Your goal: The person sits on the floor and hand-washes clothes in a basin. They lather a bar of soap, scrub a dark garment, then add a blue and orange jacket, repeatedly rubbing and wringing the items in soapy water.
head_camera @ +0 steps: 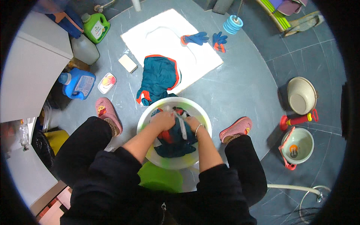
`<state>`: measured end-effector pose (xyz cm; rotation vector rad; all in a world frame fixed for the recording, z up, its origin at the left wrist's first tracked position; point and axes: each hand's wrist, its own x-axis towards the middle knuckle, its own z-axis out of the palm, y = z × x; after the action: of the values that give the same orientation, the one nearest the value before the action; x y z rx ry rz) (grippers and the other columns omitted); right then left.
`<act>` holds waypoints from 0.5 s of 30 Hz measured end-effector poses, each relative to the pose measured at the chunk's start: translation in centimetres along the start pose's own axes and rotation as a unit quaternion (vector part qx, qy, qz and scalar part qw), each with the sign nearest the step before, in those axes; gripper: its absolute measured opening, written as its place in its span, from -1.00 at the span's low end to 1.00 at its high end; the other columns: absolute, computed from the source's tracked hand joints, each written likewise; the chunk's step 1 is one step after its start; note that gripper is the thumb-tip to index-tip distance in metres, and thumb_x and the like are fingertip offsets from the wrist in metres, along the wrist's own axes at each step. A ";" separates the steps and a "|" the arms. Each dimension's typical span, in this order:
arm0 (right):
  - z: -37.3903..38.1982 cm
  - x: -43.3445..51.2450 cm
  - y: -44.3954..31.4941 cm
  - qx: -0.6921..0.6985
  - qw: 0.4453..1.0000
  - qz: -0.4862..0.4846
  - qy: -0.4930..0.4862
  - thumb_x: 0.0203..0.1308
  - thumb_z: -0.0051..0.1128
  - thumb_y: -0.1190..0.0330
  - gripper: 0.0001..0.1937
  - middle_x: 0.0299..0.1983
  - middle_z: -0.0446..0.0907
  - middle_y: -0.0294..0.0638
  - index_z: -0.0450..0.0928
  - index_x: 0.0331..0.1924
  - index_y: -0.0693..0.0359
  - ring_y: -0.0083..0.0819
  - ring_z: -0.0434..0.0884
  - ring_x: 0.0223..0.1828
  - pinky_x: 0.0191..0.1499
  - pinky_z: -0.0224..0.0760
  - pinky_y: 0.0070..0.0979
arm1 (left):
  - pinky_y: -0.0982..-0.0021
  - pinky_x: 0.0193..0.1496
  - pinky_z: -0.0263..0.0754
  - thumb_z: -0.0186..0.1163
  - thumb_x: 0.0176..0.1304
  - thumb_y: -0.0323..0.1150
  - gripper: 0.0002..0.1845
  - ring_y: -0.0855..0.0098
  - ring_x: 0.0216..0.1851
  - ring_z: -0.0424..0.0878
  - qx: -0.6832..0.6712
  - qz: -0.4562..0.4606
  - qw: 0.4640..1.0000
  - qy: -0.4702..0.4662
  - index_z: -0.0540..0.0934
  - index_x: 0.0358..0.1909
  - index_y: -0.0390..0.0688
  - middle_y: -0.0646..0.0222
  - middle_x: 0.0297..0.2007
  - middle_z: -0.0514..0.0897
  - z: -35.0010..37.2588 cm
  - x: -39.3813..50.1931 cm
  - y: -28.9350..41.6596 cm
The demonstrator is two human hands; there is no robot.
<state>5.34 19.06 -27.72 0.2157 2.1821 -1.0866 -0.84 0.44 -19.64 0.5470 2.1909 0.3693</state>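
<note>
Between my feet stands a white plastic basin [143,118] with dark teal, red and white cloth [175,144] in it. My left hand [164,120] is closed on the cloth near the basin's middle. To its right, my right hand [193,123], with a bracelet at the wrist, grips the same cloth beside a pale strip. The fingertips of both hands are partly hidden and blurred. Just beyond the basin lies a teal garment with orange-red trim [160,74], partly on the white squat toilet [208,57] and partly on the floor.
Two blue-and-orange gloves lie beyond, one glove [198,38] on the toilet and another glove [219,41] on the floor. Left are a bar of soap [128,63], a soap dish [107,83], a blue detergent bottle [79,83] and a green jug [96,27]. Basins [302,95] hang right.
</note>
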 end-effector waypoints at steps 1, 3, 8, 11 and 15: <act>0.7 -1.6 -1.1 0.007 1.000 0.011 -0.021 0.26 -0.14 -0.01 -0.50 -0.27 0.62 0.11 0.62 -0.25 0.32 -0.01 0.60 -0.19 -0.08 0.38 -0.24 | 0.09 0.04 0.43 -0.25 0.35 -0.11 -0.52 -0.01 -0.04 0.57 -0.028 -0.040 0.999 0.001 0.53 -0.07 -0.27 -0.03 -0.10 0.61 0.2 -1.9 0.3; 2.6 -4.7 -3.1 -0.049 0.995 0.082 0.008 0.28 -0.21 -0.04 -0.48 -0.13 0.57 0.11 0.55 -0.07 0.27 0.02 0.54 -0.04 0.09 0.32 -0.19 | 0.08 0.03 0.43 -0.22 0.34 -0.08 -0.51 -0.02 -0.05 0.57 -0.086 -0.122 0.989 0.021 0.49 -0.02 -0.27 -0.04 -0.12 0.61 1.3 -5.8 0.9; 10.7 -11.9 -6.1 0.032 0.933 -0.034 0.356 0.18 0.01 0.17 -0.64 0.14 0.42 -0.10 0.51 0.05 0.05 -0.11 0.40 0.14 0.11 0.25 -0.18 | 0.11 0.01 0.41 0.02 0.22 -0.11 -0.54 0.01 -0.04 0.54 -0.188 -0.092 0.948 0.239 0.44 0.04 -0.22 0.06 -0.05 0.58 6.8 -10.6 0.7; 12.5 -12.1 -5.3 -0.140 0.918 -0.029 0.369 0.16 0.04 0.25 -0.59 0.20 0.36 -0.17 0.44 0.14 -0.05 -0.17 0.36 0.18 0.10 0.22 -0.15 | -0.05 0.02 0.32 0.14 0.12 -0.19 -0.51 0.10 0.08 0.43 -0.159 0.024 0.928 0.337 0.41 0.12 -0.03 0.21 0.15 0.43 9.3 -10.1 -0.2; 12.3 -9.1 -3.5 -0.208 0.937 0.050 0.275 0.11 0.07 0.26 -0.52 0.26 0.29 -0.27 0.39 0.19 -0.12 -0.22 0.28 0.23 0.05 0.21 -0.14 | -0.18 -0.08 0.24 0.15 0.11 -0.17 -0.47 0.15 0.13 0.33 0.033 0.039 0.964 0.261 0.40 0.19 0.22 0.33 0.26 0.31 10.5 -7.5 0.1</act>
<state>16.91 8.89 -24.81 0.4760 2.8012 -0.5164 11.65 -2.45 -21.05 0.6256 2.7020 0.5313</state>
